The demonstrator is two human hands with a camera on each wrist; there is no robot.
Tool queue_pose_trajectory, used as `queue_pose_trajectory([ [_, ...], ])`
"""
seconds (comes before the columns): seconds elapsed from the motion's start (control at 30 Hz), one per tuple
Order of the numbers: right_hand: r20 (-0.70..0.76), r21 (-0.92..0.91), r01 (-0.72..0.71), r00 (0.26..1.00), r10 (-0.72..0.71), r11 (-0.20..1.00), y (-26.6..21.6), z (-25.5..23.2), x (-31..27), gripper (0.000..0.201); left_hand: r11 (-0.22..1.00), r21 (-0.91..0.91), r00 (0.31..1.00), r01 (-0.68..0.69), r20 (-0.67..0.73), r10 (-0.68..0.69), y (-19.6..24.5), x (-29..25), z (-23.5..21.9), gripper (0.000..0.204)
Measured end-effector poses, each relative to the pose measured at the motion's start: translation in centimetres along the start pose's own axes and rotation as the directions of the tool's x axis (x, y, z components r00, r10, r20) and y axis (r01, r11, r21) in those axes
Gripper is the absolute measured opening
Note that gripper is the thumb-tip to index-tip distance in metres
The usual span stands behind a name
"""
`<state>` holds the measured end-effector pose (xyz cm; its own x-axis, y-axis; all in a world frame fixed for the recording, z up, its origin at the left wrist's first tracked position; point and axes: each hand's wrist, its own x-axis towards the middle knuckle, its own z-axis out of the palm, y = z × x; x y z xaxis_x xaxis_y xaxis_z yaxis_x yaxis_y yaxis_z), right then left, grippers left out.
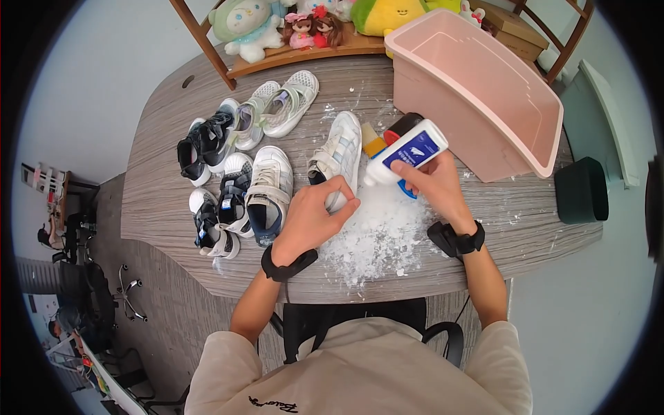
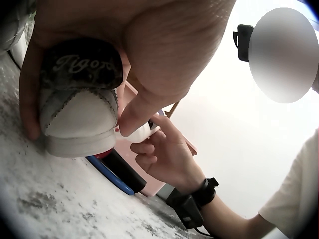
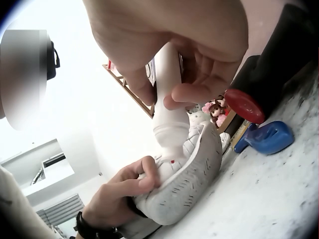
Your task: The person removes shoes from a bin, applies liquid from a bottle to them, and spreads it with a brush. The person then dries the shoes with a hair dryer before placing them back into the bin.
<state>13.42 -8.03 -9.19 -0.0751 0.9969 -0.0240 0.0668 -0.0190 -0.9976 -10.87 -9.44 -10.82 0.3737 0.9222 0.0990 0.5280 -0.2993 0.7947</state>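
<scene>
My left hand grips a white sneaker by its heel, thumb and fingers on either side. In the left wrist view the sneaker's heel shows a dark collar with lettering. My right hand holds a white bottle with a blue label, tilted so that its narrow tip points down at the sneaker's side. In the right wrist view the bottle's nozzle end overlaps the upper of the sneaker. White residue is spread over the table below both hands.
Several pairs of shoes stand on the left of the table. Behind the bottle lie a black cylinder with a red end, a blue plastic piece and a yellow-brown block. A pink bin stands back right; plush toys line a shelf.
</scene>
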Motion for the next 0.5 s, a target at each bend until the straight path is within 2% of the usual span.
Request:
queue_pose_trajectory([
  [0.13, -0.026, -0.024, 0.013, 1.000, -0.013, 1.000, 0.7, -0.3, 0.5, 0.042, 0.994, 0.045, 0.994, 0.095, 0.057, -0.098, 1.3, -0.1, -0.7, 0.015],
  [0.23, -0.053, 0.047, 0.067, 0.997, -0.064, 0.997, 1.0, -0.1, 0.8, 0.038, 0.998, 0.050, 0.999, 0.038, 0.033, -0.040, 0.6, -0.2, -0.5, 0.017],
  [0.5, -0.121, 0.075, 0.092, 0.989, -0.083, 0.993, 1.6, -0.4, 1.0, 0.036, 0.995, 0.084, 0.998, 0.048, 0.033, -0.051, 1.1, -0.6, -0.8, 0.021],
])
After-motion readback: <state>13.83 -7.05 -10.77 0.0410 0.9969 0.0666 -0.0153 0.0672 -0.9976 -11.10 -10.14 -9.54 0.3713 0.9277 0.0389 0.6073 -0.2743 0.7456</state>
